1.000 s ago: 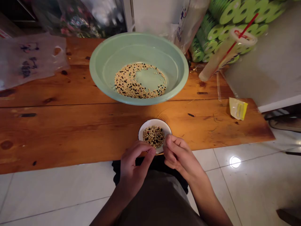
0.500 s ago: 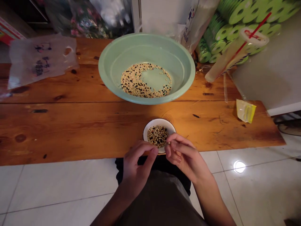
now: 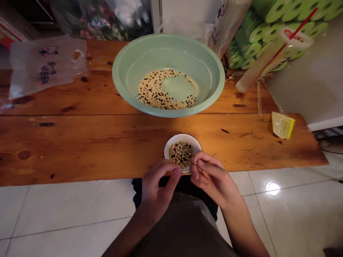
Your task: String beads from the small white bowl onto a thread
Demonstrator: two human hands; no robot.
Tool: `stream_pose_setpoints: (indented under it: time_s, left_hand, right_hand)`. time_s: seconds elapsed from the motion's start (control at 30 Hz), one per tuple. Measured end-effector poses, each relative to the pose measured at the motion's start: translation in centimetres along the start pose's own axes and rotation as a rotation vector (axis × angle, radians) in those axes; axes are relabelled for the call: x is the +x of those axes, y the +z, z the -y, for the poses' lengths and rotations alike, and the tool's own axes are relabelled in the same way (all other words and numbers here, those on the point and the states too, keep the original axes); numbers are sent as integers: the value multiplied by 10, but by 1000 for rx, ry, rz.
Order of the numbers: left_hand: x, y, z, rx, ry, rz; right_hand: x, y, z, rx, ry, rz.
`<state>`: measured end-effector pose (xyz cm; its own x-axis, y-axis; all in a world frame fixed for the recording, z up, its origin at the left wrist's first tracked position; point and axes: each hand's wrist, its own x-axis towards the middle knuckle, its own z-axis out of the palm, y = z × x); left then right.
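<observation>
White bowl (image 3: 183, 142) lies just beneath the right grip (image 3: 206, 175).

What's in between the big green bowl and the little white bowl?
Only bare wooden tabletop lies between the green basin and the small white bowl. You can see it in the head view.

- left grip (image 3: 158, 191): fingers loosely curled, thumb angled inward, tips apart
- right grip (image 3: 211, 178): thumb and forefinger pinched together, other fingers folded under
- left forearm (image 3: 127, 235), right forearm (image 3: 248, 228): angled inward from frame bottom, hands close together
</observation>
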<state>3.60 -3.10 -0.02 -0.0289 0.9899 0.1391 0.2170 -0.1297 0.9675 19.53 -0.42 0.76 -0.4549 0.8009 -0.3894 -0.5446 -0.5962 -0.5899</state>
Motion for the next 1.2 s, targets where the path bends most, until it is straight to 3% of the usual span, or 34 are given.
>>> stream_pose_setpoints:
  time_s: [0.17,0.47,0.63,0.83,0.97,1.2]
  left_hand:
    - [1,0,2,-10,-18,-14]
    - [1,9,12,-76,-109,-66]
    - [4,12,14,-4,28,-69]
    - [7,14,27,398,324,-111]
    - [6,16,33,486,340,-150]
    - [6,18,34,460,332,-123]
  right_hand:
    - [0,1,-2,-65,-23,-9]
    - [-2,4,-6,-418,-256,-102]
    - [-5,7,-9,-701,-377,-244]
    - [-2,-4,-13,-1210,-559,-442]
    - [0,-8,-13,-1505,-691,-546]
    - [-2,-6,-14,-1673,-768,-520]
